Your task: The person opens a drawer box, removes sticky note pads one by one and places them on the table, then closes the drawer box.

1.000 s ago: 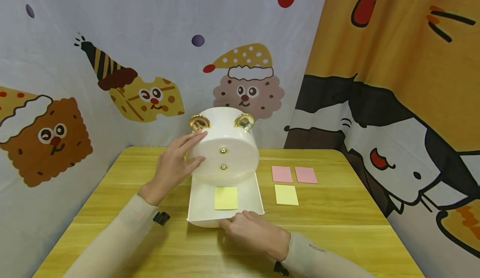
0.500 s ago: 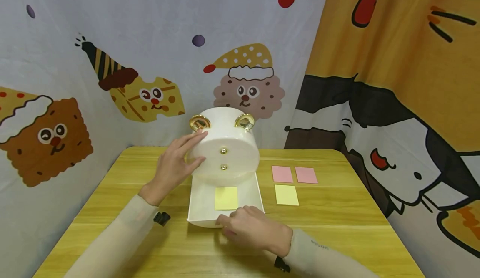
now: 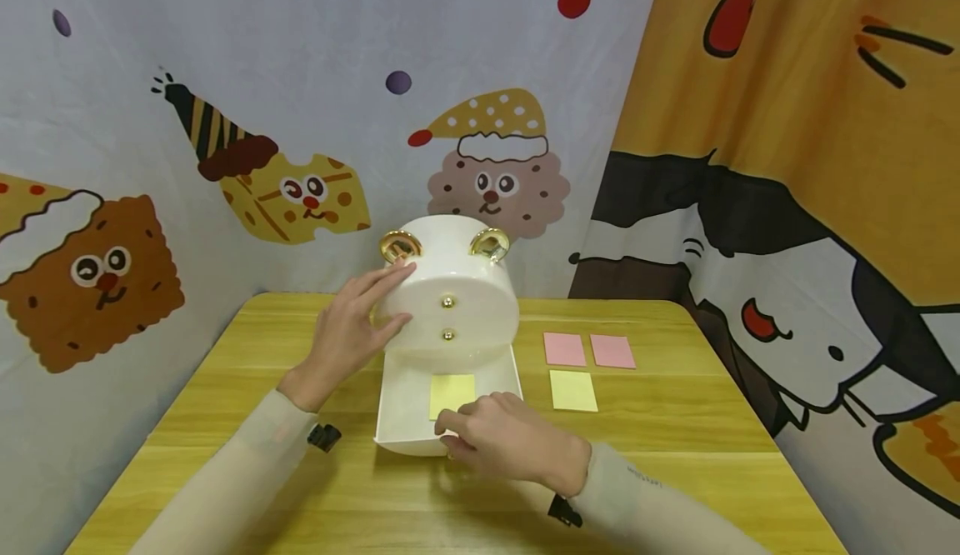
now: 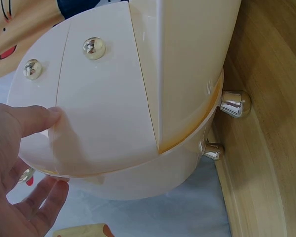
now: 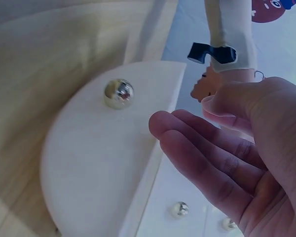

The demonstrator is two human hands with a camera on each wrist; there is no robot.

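Observation:
A round white box (image 3: pixel 450 288) with two gold ear-like rings and gold ball knobs stands on the table. Its lower drawer (image 3: pixel 405 426) is pulled out toward the person, with a yellow sticky-note pad (image 3: pixel 452 391) lying inside. My left hand (image 3: pixel 345 330) rests against the box's left side, thumb on the front face and fingers along the curved edge. Over the drawer's front edge is my right hand (image 3: pixel 513 442), fingers loosely bent and holding nothing. Below it, in the right wrist view, a gold knob (image 5: pixel 119 94) sits on the drawer front (image 5: pixel 103 158).
Right of the box, two pink sticky-note pads (image 3: pixel 564 349) lie side by side, with a pale yellow pad (image 3: pixel 573 391) nearer the person. The wooden table (image 3: pixel 660 455) ends at a cartoon-printed curtain (image 3: pixel 322 47) behind and at the sides.
My right hand has risen from the drawer's front and moved slightly up and inward, now overlapping the yellow pad's lower corner. The left hand, box and drawer stay put.

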